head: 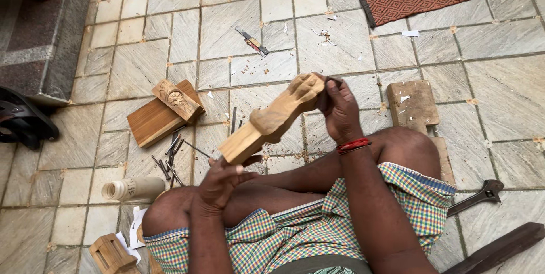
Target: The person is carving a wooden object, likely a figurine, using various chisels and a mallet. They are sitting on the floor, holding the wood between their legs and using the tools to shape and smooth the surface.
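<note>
Head view, looking down at a seated person on grey stone floor tiles (pixel 499 41). Far left: dark curved object (pixel 22 120), kind unclear. Next, a flat brown wooden board (pixel 150 120) with a small pale carved flower block (pixel 177 99) resting on it. Below these, a cream cylindrical bottle (pixel 131 188) lying on its side, and a loose cluster of thin dark metal chisels (pixel 172 160) touching one another on the tiles.

Centre: the long pale carved wooden piece (pixel 272 119) is held up off the floor, tilted, square end low-left, rounded end high-right. Left hand (pixel 220 182) supports the square end from beneath, fingers partly curled against it. Right hand (pixel 339 112), red thread at wrist, fingers closed around the upper end; whether a tool sits in that grip cannot be told.

Judgement on progress: the upper portion is shaped into rounded, lobed contours; the lower end is a plain squared blank, so carving looks partway, with detail and the base left. Wood chips scattered around. Surface pale, unfinished.

Right: a worn square wooden block (pixel 413 103), a dark adjustable wrench (pixel 479 195).
</note>
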